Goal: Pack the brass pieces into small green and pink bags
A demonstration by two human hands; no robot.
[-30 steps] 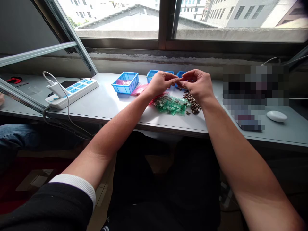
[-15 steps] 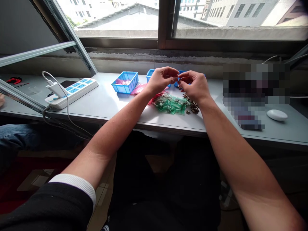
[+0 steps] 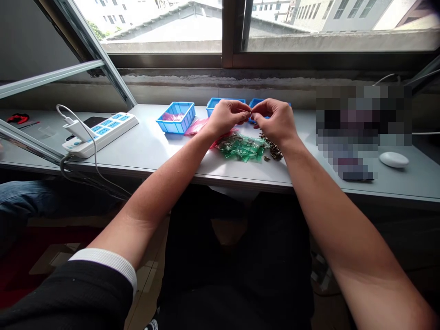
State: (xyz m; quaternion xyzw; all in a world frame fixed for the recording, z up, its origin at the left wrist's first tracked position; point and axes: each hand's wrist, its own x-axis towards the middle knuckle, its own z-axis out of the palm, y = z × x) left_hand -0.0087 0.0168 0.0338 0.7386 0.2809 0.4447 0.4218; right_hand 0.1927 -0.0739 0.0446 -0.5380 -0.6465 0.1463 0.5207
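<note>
My left hand (image 3: 228, 117) and my right hand (image 3: 274, 117) meet fingertip to fingertip above the table, both closed in a pinch. Whatever sits between the fingertips is small and dark, too little to name. Below them lies a pile of green-tinted clear packets (image 3: 242, 147), with red-pink plastic bags (image 3: 197, 127) partly under my left hand. Small brownish metal-looking pieces (image 3: 275, 151) are heaped by my right wrist. Behind the hands stand two blue baskets, one on the left (image 3: 210, 106) and one on the right (image 3: 256, 101), both partly covered.
Another blue basket (image 3: 176, 128) with pink packets stands left of the hands. A white power strip (image 3: 103, 133) with a plugged charger and cable lies further left, near a metal frame (image 3: 99, 50). At right are a white mouse (image 3: 394, 159) and blurred-out items. A person's jeans-clad leg shows at left.
My hands have shifted slightly left, and the fingertips have drawn closer together. The view has turned a little; the bags and baskets look unmoved.
</note>
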